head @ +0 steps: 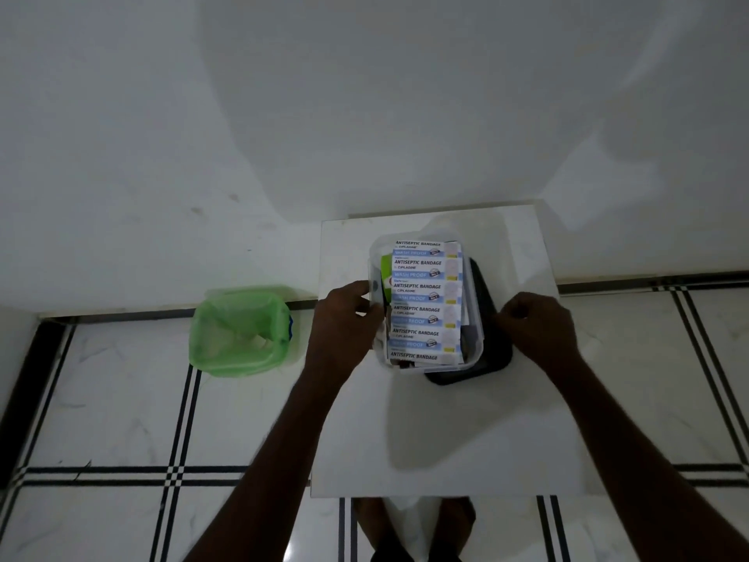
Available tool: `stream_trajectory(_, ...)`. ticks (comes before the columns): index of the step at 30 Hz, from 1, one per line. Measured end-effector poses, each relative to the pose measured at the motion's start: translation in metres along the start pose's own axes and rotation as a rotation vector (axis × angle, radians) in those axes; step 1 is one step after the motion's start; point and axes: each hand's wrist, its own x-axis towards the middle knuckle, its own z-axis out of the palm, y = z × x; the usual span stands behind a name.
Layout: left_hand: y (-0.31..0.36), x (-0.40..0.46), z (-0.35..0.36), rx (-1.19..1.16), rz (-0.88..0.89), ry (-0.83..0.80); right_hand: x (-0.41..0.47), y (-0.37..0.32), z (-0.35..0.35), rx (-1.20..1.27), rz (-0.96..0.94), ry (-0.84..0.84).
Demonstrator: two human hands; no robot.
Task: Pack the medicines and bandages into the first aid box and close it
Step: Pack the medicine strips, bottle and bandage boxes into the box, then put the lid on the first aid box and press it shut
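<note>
The first aid box (474, 350) is a clear plastic tub on the small white table (446, 440). A strip of antiseptic bandage packets (425, 302) lies on top of its contents. A green packet (387, 273) shows under the strip at the left. A black lid (492, 358) lies under and to the right of the box. My left hand (344, 322) grips the box's left wall. My right hand (535, 326) is at the lid's right edge, its fingers pinched together on it.
A small bin with a green liner (239, 334) stands on the tiled floor left of the table. The white wall rises just behind the table. My feet (413, 525) show below the table's near edge.
</note>
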Motion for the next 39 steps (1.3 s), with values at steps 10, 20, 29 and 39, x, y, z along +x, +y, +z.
stream_trajectory(10, -0.009, 0.004, 0.016, -0.077, -0.053, -0.041, -0.026, -0.057, -0.078, 0.457, -0.048, 0.029)
stream_trajectory(20, -0.015, 0.005, 0.006, -0.351, -0.232, -0.156, -0.074, -0.098, 0.032, 0.108, -0.398, 0.139)
stream_trajectory(29, -0.012, 0.001, 0.008, -0.333, -0.162, -0.123, -0.048, -0.073, -0.002, -0.024, -0.229, 0.387)
stream_trajectory(39, -0.006, -0.002, 0.01, -0.305, -0.149, -0.081, -0.043, -0.065, 0.027, -0.109, -0.134, 0.106)
